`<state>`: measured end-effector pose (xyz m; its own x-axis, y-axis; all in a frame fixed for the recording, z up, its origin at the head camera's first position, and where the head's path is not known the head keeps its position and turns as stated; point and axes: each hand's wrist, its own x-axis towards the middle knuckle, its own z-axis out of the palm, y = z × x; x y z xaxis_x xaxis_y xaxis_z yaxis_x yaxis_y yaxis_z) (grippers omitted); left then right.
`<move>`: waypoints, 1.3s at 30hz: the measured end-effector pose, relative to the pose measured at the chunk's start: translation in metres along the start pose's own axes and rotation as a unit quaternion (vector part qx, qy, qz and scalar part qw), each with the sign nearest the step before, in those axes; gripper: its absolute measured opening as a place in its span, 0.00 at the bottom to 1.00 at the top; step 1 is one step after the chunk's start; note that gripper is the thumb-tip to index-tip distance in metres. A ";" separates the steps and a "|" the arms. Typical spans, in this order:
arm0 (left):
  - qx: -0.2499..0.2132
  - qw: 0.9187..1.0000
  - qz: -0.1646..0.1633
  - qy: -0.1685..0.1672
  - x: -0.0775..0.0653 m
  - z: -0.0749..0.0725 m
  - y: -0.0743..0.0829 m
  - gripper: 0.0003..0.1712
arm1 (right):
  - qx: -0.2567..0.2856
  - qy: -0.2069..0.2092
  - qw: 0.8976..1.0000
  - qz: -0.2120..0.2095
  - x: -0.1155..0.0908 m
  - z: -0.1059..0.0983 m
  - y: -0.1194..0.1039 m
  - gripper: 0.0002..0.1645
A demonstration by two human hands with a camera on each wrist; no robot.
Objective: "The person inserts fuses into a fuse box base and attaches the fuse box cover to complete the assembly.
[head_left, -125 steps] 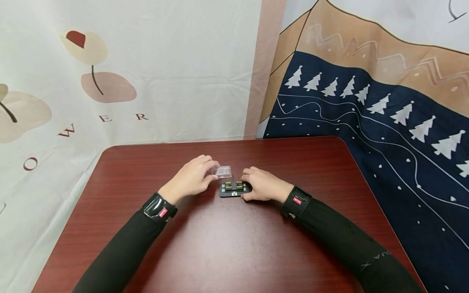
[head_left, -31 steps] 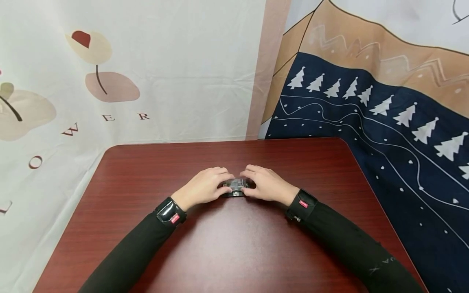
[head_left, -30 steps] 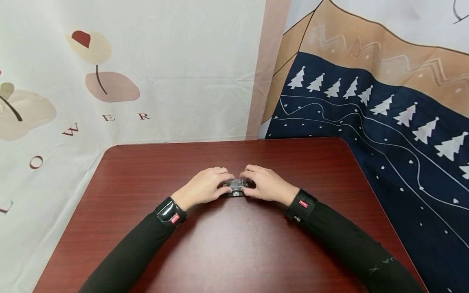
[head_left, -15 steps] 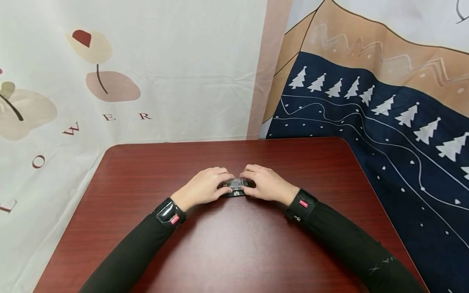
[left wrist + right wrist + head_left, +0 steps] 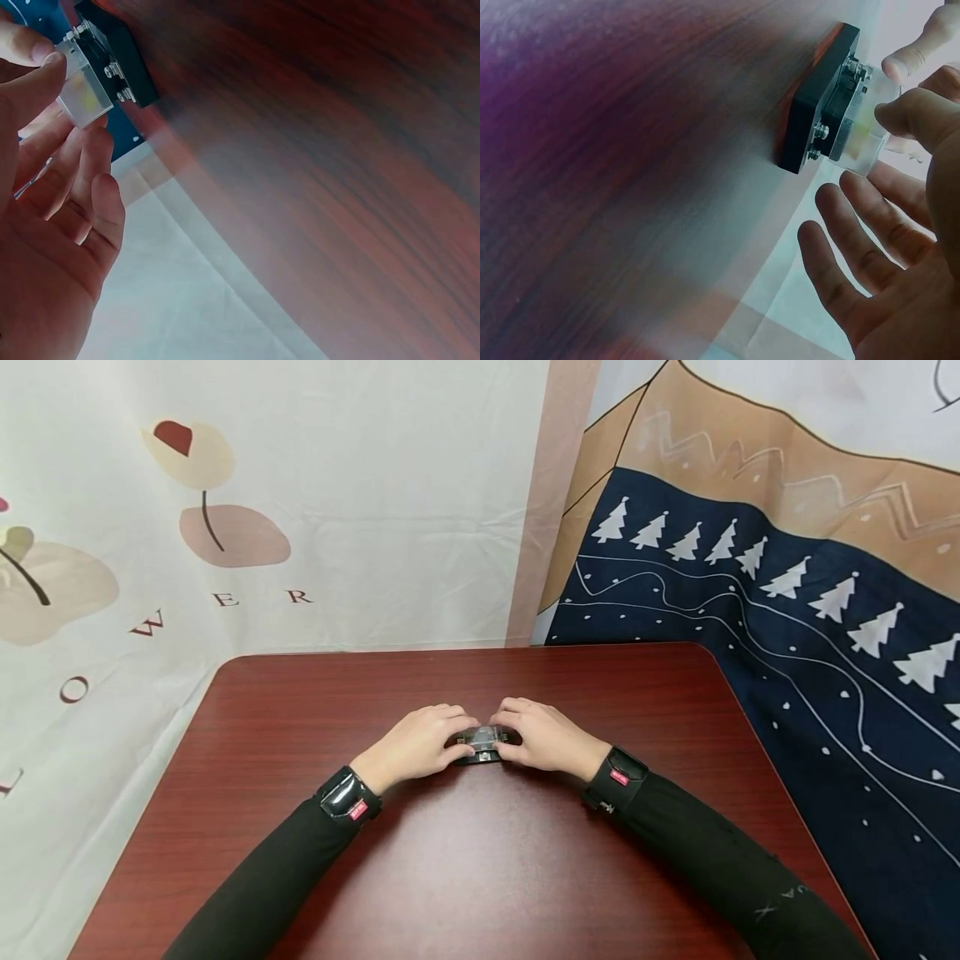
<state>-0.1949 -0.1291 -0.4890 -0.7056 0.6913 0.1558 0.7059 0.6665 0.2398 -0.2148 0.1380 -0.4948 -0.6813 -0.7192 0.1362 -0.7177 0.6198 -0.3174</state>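
A small black terminal block (image 5: pixel 483 758) with metal screws lies on the table, its base flat on the wood. Over its raised middle sits a clear plastic cover (image 5: pixel 483 737); yellow-green parts show through the cover (image 5: pixel 861 139) in the right wrist view. My left hand (image 5: pixel 412 745) pinches the cover's left end between thumb and fingers. At the opposite end, my right hand (image 5: pixel 549 737) pinches it the same way, its other fingers extended. Both wrist views show screws beside the cover (image 5: pixel 84 99). Whether the cover is fully seated I cannot tell.
The dark red wooden table (image 5: pixel 480 860) has rounded far corners. Behind it hangs a pale printed cloth (image 5: pixel 390 510), with a navy cloth (image 5: pixel 750 602) patterned with trees to the right. Both forearms wear black sleeves and wrist straps.
Several seconds ago my left hand held the clear cover behind the block while my right hand gripped the block's right end. Now the cover is on the block; over the last second the hands barely move.
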 end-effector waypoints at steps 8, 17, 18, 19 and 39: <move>0.010 1.000 0.002 0.003 0.000 0.003 -0.001 0.19 | -0.012 -0.004 1.000 -0.005 0.001 0.000 0.000 0.19; 0.009 1.000 -0.007 0.000 0.000 0.003 -0.001 0.20 | -0.011 -0.006 1.000 -0.008 0.003 0.002 0.001 0.19; 0.010 1.000 -0.007 0.001 0.000 0.004 -0.001 0.21 | -0.012 -0.005 1.000 -0.010 0.004 0.002 0.001 0.19; 0.009 1.000 -0.007 0.000 0.000 0.004 -0.001 0.21 | -0.013 -0.004 1.000 -0.012 0.004 0.002 0.001 0.19; 0.031 0.999 -0.007 -0.003 -0.001 0.005 0.004 0.21 | -0.014 -0.010 1.000 0.008 0.002 0.007 -0.002 0.20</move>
<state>-0.1907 -0.1259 -0.4932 -0.7158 0.6825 0.1475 0.6979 0.6927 0.1817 -0.2143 0.1328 -0.5010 -0.6899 -0.7151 0.1123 -0.7108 0.6398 -0.2922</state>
